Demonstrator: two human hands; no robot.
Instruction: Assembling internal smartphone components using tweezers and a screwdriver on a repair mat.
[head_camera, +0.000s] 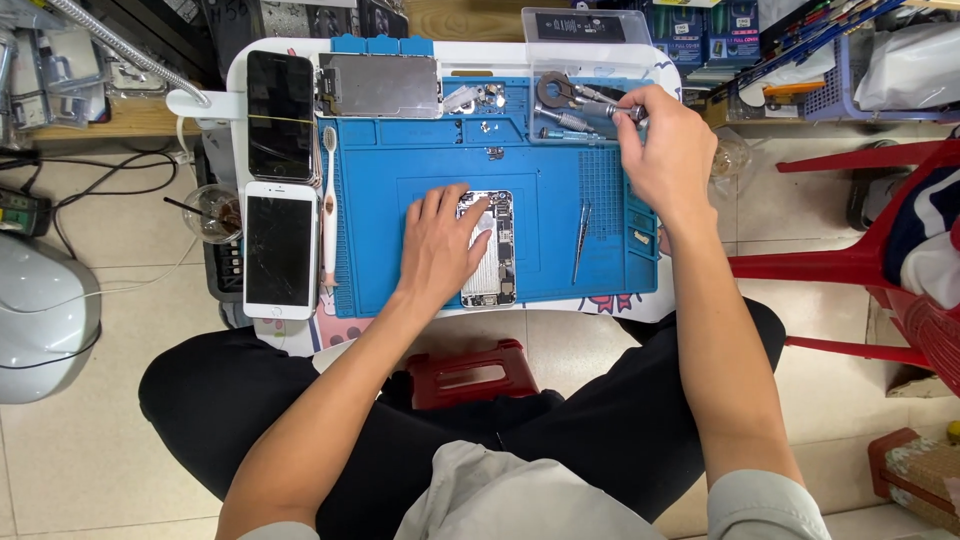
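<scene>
Your left hand (440, 248) lies flat, fingers spread, on an opened phone (489, 250) in the middle of a blue work mat (560, 215). The phone has no screen; its silver insides and small metal parts show, lying lengthwise toward you. Your right hand (668, 150) is at the mat's far right corner, fingers pinched around a slim metal screwdriver (610, 108). Tweezers (581, 240) lie just right of the phone.
</scene>
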